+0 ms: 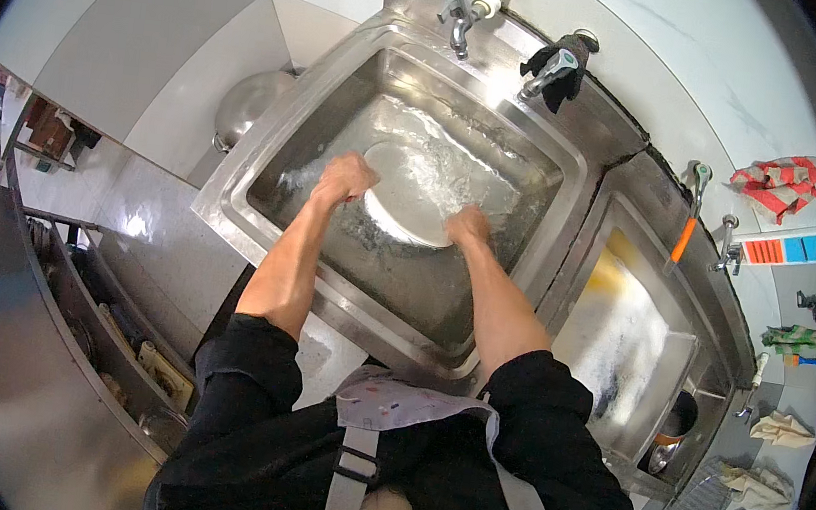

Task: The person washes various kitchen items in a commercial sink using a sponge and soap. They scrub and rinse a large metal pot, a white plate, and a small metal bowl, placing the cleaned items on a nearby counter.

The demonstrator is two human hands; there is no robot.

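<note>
My left hand (345, 178) grips the left rim of a round white dish (406, 193), with the fingers curled over its edge. On the opposite side, my right hand (468, 226) is closed around the lower right rim. The dish lies tilted in moving, rippled water inside a square stainless steel sink (574, 191). Part of its far side is blurred by water and glare, so I cannot tell how deep it is. Both forearms reach over the sink's near edge.
Two taps (462, 31) stand behind the sink, one draped with a dark cloth or glove (570, 73). At right, another sink basin (673, 376) holds foamy water. A metal bowl (247, 112) leans left. A striped cloth (782, 184) hangs on the wall.
</note>
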